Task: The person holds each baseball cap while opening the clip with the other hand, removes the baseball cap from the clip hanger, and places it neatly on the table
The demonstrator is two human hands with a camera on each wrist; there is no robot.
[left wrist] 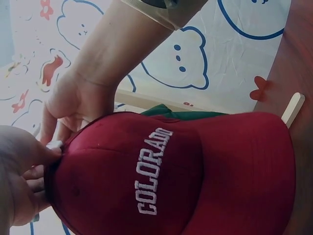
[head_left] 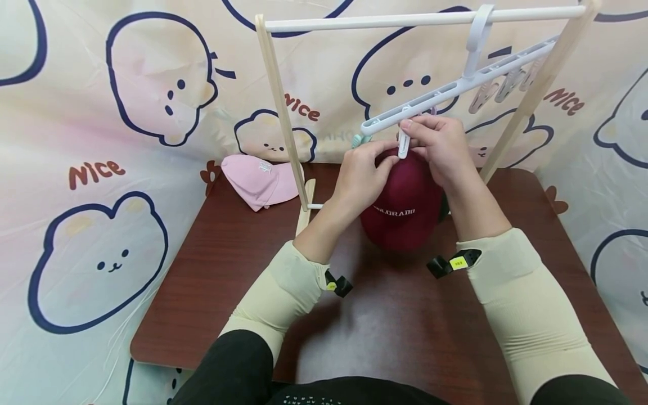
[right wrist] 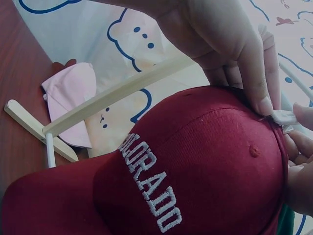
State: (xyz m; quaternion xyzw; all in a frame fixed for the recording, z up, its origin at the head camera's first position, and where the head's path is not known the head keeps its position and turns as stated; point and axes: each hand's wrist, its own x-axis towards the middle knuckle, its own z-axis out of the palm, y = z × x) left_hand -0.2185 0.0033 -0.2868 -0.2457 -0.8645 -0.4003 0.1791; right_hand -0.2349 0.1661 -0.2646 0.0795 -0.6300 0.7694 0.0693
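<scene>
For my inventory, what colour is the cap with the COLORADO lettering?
Dark red; the cap shows best in the left wrist view.

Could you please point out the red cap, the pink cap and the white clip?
Red cap (head_left: 406, 193): head view, on its crown.
Pink cap (head_left: 253, 180): head view, on its crown.
White clip (head_left: 403, 144): head view, on its lower half.

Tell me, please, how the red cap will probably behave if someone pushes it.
The red cap is probably light, since it looks like stitched cloth. Its crown may dent under a push, though it holds a rounded dome. The brim, broad and without folds, seems likely to bend less.
</scene>
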